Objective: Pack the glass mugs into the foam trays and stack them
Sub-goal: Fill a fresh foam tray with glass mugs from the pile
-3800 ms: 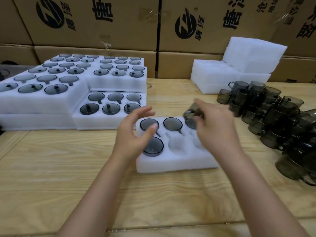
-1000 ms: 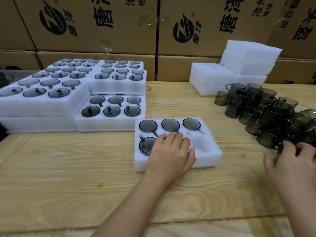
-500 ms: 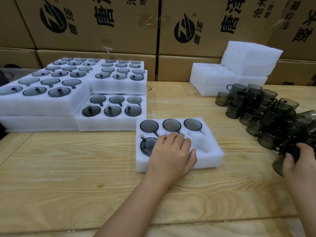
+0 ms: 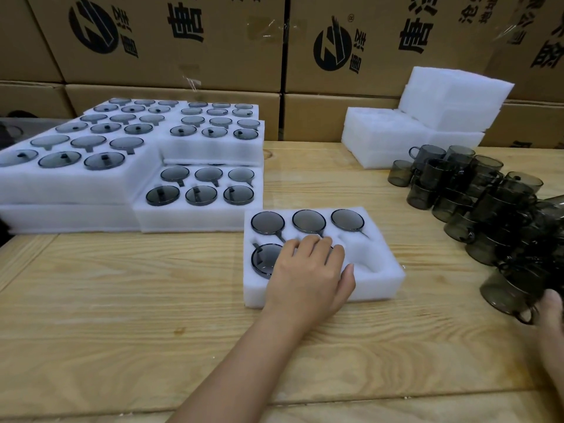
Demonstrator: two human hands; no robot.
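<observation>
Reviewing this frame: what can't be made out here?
All in the head view:
1. Front middle pocket of the foam tray: covered by the left hand, so whether it is filled or empty cannot be told.
2. Right hand: cut off by the right edge, so its grip on the mug is unclear.
3. Lower stacked trays: their contents are hidden by the trays on top.

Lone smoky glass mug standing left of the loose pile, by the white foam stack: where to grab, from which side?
I'd take the lone smoky glass mug round its cylindrical wall, coming from its left or near side: it stands upright, mouth up, with bare wooden table there, while the mug pile crowds its right. Its handle isn't visible, so I wouldn't plan on it.
</observation>
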